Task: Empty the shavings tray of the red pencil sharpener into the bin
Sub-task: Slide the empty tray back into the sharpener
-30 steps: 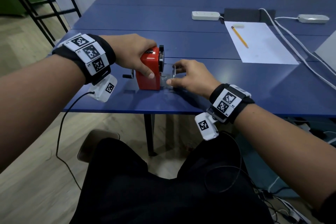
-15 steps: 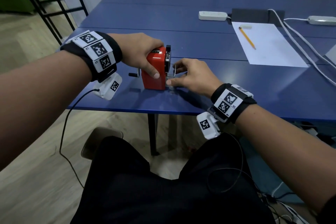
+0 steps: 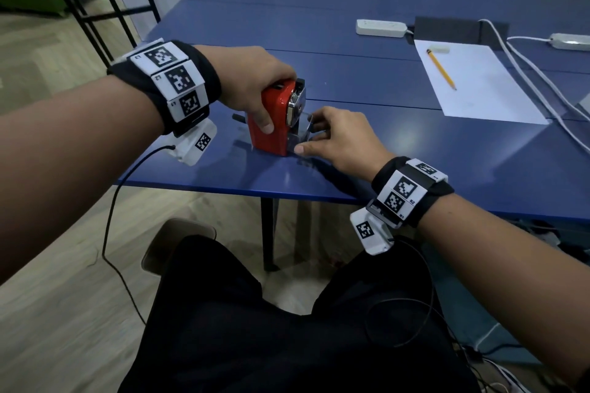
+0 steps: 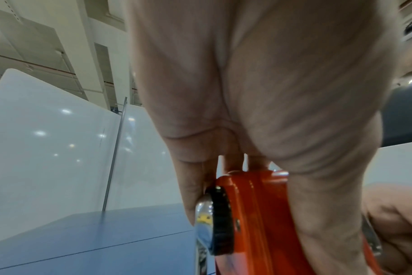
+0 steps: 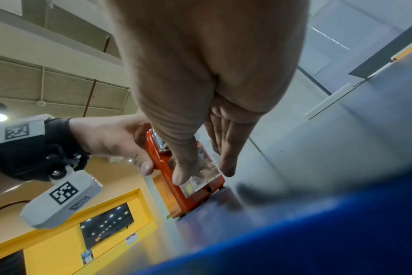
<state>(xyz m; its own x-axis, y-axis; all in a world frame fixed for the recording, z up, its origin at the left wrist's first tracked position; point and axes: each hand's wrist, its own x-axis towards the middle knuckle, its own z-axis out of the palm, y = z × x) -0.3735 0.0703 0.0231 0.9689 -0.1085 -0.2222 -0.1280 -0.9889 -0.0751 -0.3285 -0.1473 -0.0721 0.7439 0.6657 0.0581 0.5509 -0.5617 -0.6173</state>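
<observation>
The red pencil sharpener (image 3: 271,124) stands near the front edge of the blue table (image 3: 383,143). My left hand (image 3: 255,86) grips its body from above, thumb on the near side; the left wrist view shows the sharpener (image 4: 254,214) under my palm. My right hand (image 3: 332,137) pinches the clear shavings tray (image 3: 298,137) sticking out of the sharpener's right side, thumb on the near edge and fingers on the far edge. In the right wrist view the clear tray (image 5: 200,174) with brown shavings sits between thumb and fingers, partly out of the red sharpener (image 5: 176,189). No bin is in view.
A white sheet of paper (image 3: 479,86) with a yellow pencil (image 3: 442,68) and an eraser lies at the right. White power strips (image 3: 380,27) and cables (image 3: 536,80) run along the back right. A stool (image 3: 178,242) stands under the table's front edge.
Both hands keep the same hold. The head camera has drifted, shifting the scene rightward in view. The tray looks about as far out as before.
</observation>
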